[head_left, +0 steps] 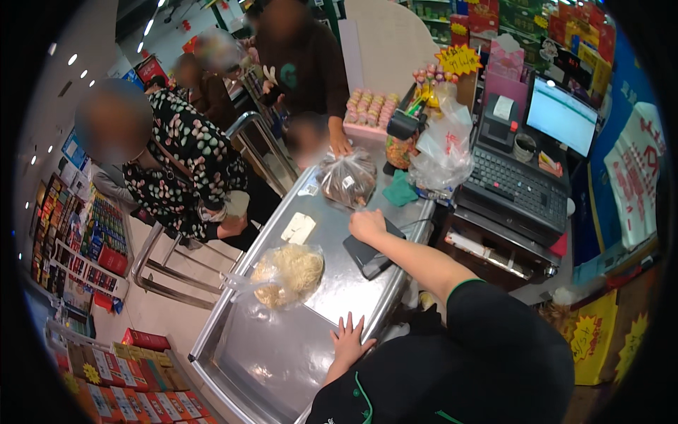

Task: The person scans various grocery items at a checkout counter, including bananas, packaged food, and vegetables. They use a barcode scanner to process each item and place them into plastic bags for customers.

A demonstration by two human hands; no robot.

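Below the black pad [364,256], the left hand [347,345] splays empty fingers, probably bracing; over it, the right hand [368,226] curls, grip unclear.

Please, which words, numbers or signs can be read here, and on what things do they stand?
I don't copy text, only its places:
Yellow star sign: large writing.
White bag, far right: red writing.
Dark sweater: one green letter.
Screen: too small to read.
Clear bag near right hand: label too small.
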